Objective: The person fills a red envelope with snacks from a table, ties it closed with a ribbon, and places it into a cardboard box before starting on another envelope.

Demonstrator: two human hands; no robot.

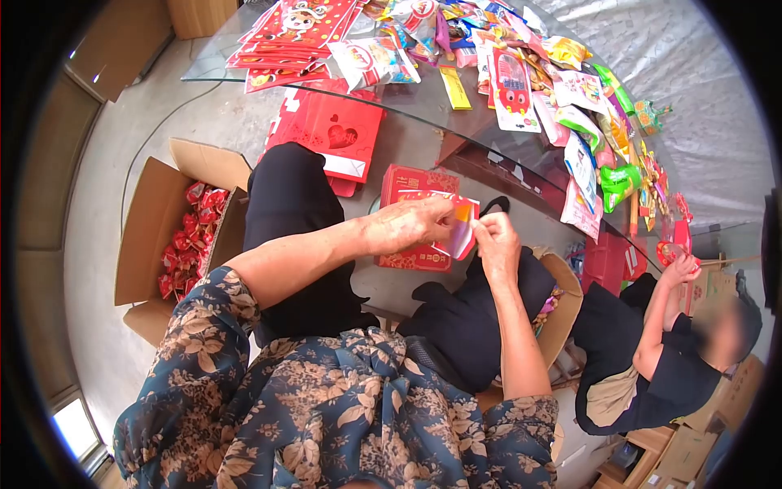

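Note:
In front of my lap, my left hand (411,224) and my right hand (497,238) hold a small red paper gift bag (461,242) between them. My left fingers are closed at its left side and partly cover it. My right thumb and fingertips pinch its right edge. The bag's mouth faces up toward me, showing a pale inside and something orange-yellow. Red printed packets (415,178) lie just beneath and behind my hands, partly hidden by them.
The glass table (407,106) ahead carries stacked red printed bags (297,31) and a heap of wrapped snacks (562,81). A cardboard box (138,236) of red-wrapped pieces stands at left. Larger red bags (342,134) lie below the table edge. A person (684,350) works at right.

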